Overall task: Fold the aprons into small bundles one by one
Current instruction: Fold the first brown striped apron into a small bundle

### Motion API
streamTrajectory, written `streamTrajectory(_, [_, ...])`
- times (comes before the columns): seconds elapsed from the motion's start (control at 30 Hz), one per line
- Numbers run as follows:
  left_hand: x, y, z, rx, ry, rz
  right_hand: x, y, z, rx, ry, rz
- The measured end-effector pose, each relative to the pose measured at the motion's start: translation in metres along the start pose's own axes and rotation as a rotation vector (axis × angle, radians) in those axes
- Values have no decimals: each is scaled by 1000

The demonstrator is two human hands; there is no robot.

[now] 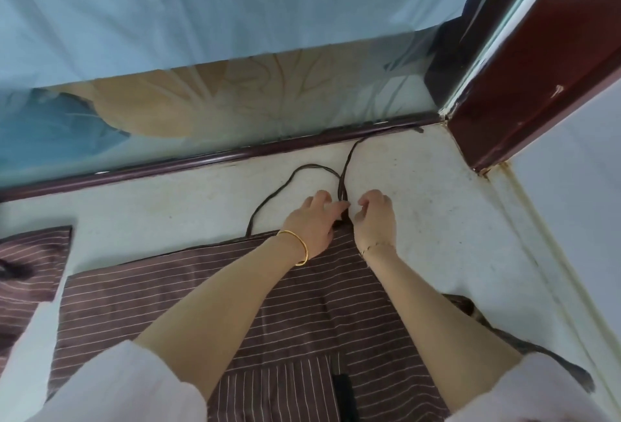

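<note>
Apron [235, 314] flat, ties [342, 186] pinched by L hand [311, 223], R hand [374, 220], 2nd apron [30, 260] at side

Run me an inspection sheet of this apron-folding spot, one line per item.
Surface: white speckled surface, slightly stained.
Job's things: striped apron spread flat, its strings looping ahead; second apron at left.
Clutter: dark cloth at right edge.
Grippers: left hand and right hand appear to pinch the strings at the striped apron's top.
Cables: nothing seen.
Surroundings: blue curtain, patterned glass, dark red door frame.
</note>
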State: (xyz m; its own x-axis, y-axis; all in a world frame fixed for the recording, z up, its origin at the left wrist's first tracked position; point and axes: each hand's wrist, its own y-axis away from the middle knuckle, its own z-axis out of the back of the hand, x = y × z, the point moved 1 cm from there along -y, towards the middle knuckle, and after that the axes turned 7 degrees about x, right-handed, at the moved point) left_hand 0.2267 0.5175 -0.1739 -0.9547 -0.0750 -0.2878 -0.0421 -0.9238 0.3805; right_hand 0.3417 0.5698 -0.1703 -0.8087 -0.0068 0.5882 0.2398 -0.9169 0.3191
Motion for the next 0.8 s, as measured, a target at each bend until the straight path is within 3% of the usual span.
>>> streamTrajectory(0.13, [16,-21,13,-20,-114,278,-1,-3,-15,3,98,100])
streamTrajectory(0.23, [37,-25,22,41,-207,423,-1,-11,-27,80,293,158])
streamTrajectory(0.47, [82,-27,43,243,-414,728,-3,-13,-34,17,383,280])
streamTrajectory(0.6, [81,-15,43,82,-450,622,11,-36,-14,58,255,257])
streamTrajectory(0.7, [72,-5,30,-121,-119,324,17,-39,3,116,20,181])
streamTrajectory(0.8, [67,11,14,1,175,135,10,-24,4,193,43,38])
